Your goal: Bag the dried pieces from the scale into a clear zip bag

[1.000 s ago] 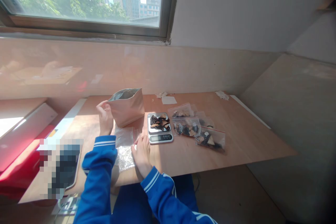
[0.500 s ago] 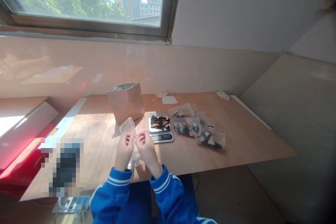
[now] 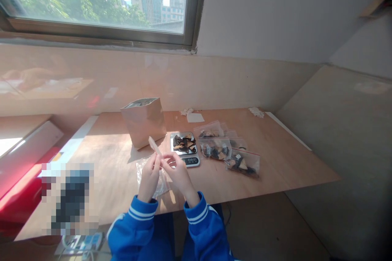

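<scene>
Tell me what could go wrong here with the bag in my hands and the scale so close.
The left hand and right hand hold the empty bag just beside the scale; a bump might knock the loose pieces off it. The tall pouch stands open right behind and could tip.

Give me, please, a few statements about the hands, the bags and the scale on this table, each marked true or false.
1. Both hands, left hand and right hand, hold a small clear bag. True.
2. The scale has nothing on it. False: dark pieces lie on its platform.
3. The paper pouch stands upright, behind the hands. True.
4. The filled zip bags lie left of the scale. False: they lie to its right.
5. The table stands below a window. True.
</scene>
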Tool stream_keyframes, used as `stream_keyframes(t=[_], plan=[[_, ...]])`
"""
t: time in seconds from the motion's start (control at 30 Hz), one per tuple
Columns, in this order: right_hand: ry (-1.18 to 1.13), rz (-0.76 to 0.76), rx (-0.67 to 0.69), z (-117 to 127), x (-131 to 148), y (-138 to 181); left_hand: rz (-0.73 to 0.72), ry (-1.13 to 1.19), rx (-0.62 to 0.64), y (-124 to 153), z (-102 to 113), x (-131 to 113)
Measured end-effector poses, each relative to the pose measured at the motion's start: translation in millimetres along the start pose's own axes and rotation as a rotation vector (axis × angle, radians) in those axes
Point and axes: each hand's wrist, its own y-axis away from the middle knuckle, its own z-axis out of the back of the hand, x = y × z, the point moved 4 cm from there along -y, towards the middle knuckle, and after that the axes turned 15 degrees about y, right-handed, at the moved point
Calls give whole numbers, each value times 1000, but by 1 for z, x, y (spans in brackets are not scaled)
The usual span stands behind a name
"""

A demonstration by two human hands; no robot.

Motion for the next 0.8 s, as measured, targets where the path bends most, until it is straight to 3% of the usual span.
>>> stream_keyframes(t=[0.17,0.33,0.4,0.5,0.67,0.8], plan=[[178,75,-70,12,-5,-4,-106,-168,12,-2,-2,-7],[267,-3,-388,51,-36,-18,-138,-250,-124,-6,12,-17],[284,28,-354,62,-43,-25,-116,-269,-174,-8,18,-20],[427,192,-232,68,-47,-36,-80,-259,-201,-12,22,-20],[782,230,-318,67,-76,-60,-53,-199,-179,-19,25,-13],[884,218,-314,62,-105,-75,-53,-163,-168,-20,28,-8]])
